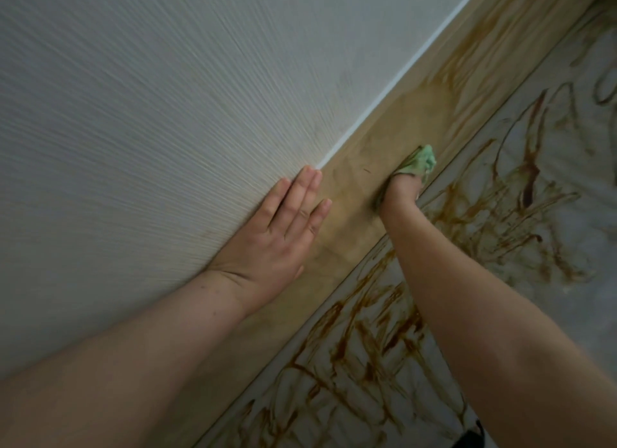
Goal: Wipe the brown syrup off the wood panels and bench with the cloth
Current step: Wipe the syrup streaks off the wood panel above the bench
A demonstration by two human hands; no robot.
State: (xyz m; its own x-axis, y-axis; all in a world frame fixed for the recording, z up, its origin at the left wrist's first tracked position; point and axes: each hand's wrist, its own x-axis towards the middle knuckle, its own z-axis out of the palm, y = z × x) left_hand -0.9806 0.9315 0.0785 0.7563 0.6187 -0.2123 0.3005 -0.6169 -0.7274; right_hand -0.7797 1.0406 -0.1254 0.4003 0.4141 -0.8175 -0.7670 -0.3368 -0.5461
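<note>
Syrup streaks (531, 173) all over the surface (567, 307); our right grip (399, 190) clutches the green cloth (419, 162) against the wood panel (417, 113), left grip (283, 227) spread flat on the pale wall (133, 113).

no readable text, labels, signs

Fingers: those of the right hand (399, 193) lie hidden behind its wrist and the green cloth (419, 162).
Cloth: only a bunched end shows; the rest is covered.
Palm: the left hand (277, 234) hides its own against the white wall panel (167, 97).
Forearms: both cut off by the frame edges.
Dark object (472, 436): clipped by the bottom edge; unidentifiable.
Upper right: wood panel (417, 120) and bench (551, 247) blur and run off the frame.
</note>
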